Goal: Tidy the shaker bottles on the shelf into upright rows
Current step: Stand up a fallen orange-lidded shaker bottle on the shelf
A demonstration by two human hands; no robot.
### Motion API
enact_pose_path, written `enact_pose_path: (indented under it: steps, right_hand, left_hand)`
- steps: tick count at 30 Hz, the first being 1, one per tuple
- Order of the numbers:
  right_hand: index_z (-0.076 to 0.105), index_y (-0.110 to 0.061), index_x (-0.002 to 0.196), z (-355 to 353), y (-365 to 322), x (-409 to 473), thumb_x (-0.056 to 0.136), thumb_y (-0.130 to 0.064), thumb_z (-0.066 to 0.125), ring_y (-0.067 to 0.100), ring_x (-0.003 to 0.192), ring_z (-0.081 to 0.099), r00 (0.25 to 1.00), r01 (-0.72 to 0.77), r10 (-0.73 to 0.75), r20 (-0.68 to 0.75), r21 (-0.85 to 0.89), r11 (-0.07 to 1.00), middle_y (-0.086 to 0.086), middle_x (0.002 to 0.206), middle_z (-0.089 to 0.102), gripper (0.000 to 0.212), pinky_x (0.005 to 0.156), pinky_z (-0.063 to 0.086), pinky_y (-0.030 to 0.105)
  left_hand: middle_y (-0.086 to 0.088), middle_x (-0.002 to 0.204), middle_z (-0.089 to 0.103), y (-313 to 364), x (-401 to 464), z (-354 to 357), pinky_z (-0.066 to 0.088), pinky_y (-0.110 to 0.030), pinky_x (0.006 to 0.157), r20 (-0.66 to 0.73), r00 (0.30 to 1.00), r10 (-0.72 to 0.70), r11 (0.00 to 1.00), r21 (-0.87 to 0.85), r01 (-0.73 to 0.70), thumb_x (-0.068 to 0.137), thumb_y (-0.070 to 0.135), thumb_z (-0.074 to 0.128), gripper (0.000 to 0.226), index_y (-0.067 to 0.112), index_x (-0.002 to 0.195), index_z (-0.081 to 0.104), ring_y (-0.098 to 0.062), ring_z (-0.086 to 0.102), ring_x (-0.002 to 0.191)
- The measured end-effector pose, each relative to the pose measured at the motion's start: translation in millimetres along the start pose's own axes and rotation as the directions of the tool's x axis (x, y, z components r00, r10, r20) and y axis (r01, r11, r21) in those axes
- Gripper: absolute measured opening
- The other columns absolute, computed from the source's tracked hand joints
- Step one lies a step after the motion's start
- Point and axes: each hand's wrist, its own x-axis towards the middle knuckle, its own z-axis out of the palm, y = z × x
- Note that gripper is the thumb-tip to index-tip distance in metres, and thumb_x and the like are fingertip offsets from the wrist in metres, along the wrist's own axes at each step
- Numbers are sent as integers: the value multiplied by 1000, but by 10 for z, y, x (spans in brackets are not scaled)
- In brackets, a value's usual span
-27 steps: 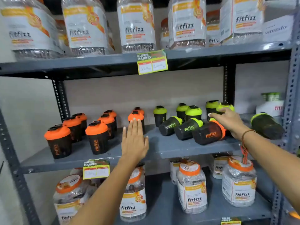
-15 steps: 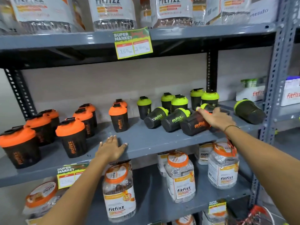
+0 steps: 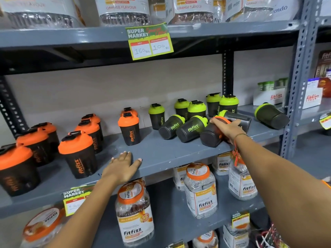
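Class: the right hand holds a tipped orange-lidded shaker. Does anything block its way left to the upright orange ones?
Yes. Two green-lidded shakers lie tipped immediately left of the held shaker under the right hand, before the nearest upright orange one.

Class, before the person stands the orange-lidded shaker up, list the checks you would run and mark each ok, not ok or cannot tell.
1. Right hand has hold of the tipped orange-lidded shaker: ok, the fingers wrap over its lid end.
2. Lid fully closed on that shaker: cannot tell, the hand covers it.
3. Bare shelf available in front of the upright orange-lidded shaker: ok.
4. Left hand out of the way: ok, it rests flat on the shelf's front edge, apart from every bottle.
5. Neighbouring bottles clear of the lift: not ok, a lying green-lidded shaker sits right beside it.
6. All green-lidded bottles upright: not ok, several lie on their sides.
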Motion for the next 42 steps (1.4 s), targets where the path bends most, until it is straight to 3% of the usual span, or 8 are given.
enact_pose_path:
  steps: [4,12,18,26,30,32,38,42]
  right_hand:
    - [17,-15,146,64,-6,20,38,-76,74,41,121,56,1000,-15,17,-19,97,995,19,137,52,137,102,48,54]
    - [24,-13,148,167,-78,57,34,-73,75,42,119,59,998,-20,20,65,-11,1000,19,139,52,138,99,50,52]
    - [43,-9,140,152,-51,21,35,-71,76,40,110,64,997,16,-19,68,50,999,20,128,61,126,94,55,52]
    - [50,-6,130,234,-382,-463,42,-67,75,36,118,59,958,242,-188,-219,258,935,16,131,58,111,97,52,49]
    - [59,-10,121,555,-685,-919,36,-51,83,27,102,68,932,356,-346,-109,460,813,11,117,67,97,85,59,43]
    - [53,-14,122,782,-756,-1126,38,-45,86,22,96,67,909,383,-413,-59,509,771,6,111,67,95,79,60,38]
    - [33,-25,127,1534,-727,-1522,48,-34,96,18,109,57,806,456,-582,102,520,722,-3,118,55,101,91,50,36]
    - [25,-37,134,1874,-572,-1627,57,-40,93,18,117,48,721,540,-669,179,460,705,-2,129,47,103,93,42,30]
  left_hand:
    - [-8,160,15,12,-26,12,10,-42,118,-46,999,12,1000,5,-12,88,68,13,82,16,151,19,-24,15,147]
    - [-8,159,19,33,-55,11,11,-44,118,-76,997,18,1000,4,-18,89,67,14,80,16,150,22,-25,18,146]
    - [-8,158,22,50,-81,-16,13,-44,118,-88,996,18,1000,-6,-18,89,66,15,79,16,150,25,-25,21,145]
    - [-9,160,16,62,-117,-72,11,-41,118,-34,999,24,999,-43,-25,95,52,18,68,13,150,19,-23,16,146]
    - [-9,161,10,-7,-142,-129,11,-39,120,43,999,25,997,-79,-21,97,46,18,64,12,151,14,-22,9,148]
    - [-9,160,13,-47,-187,-139,13,-39,120,28,999,20,996,-87,-17,97,46,19,64,11,151,17,-22,12,147]
    - [-13,157,24,-42,-281,-126,19,-41,118,-60,998,27,998,-55,-30,95,41,18,63,8,148,26,-25,24,144]
    - [-13,157,24,-24,-288,-122,19,-41,118,-84,996,2,998,-63,-7,94,40,19,63,7,148,27,-25,26,143]
